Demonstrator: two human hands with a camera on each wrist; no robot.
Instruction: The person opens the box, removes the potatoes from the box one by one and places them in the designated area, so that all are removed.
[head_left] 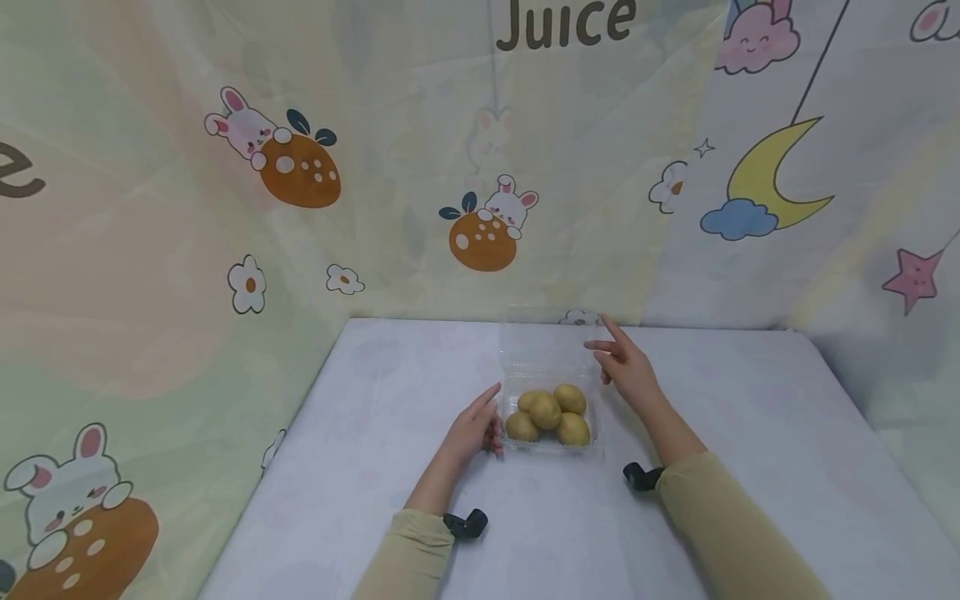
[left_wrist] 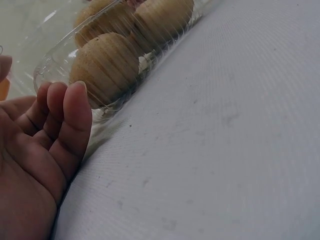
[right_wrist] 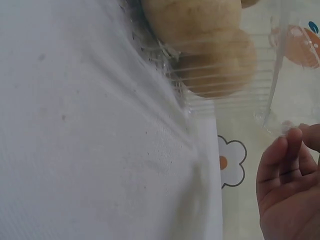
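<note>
Several round yellow-brown potatoes (head_left: pixel 545 412) sit in a clear plastic clamshell container (head_left: pixel 555 448) on the table. Its transparent lid (head_left: pixel 543 346) stands raised at the far side. At the lid's right edge, my right hand (head_left: pixel 628 371) pinches it between thumb and fingers; the right wrist view shows the fingertips at the lid's corner. My left hand (head_left: pixel 471 429) is at the container's left side, fingers loosely bent, index finger pointing forward. In the left wrist view, its fingertips (left_wrist: pixel 76 95) are right at the ribbed wall, close beside one potato (left_wrist: pixel 105 65).
A white cloth covers the table (head_left: pixel 360 417). Behind it and at the sides hangs a printed curtain (head_left: pixel 405 167) with rabbits, flowers and a moon. Small black devices (head_left: pixel 467 523) are strapped at both wrists, over beige sleeves.
</note>
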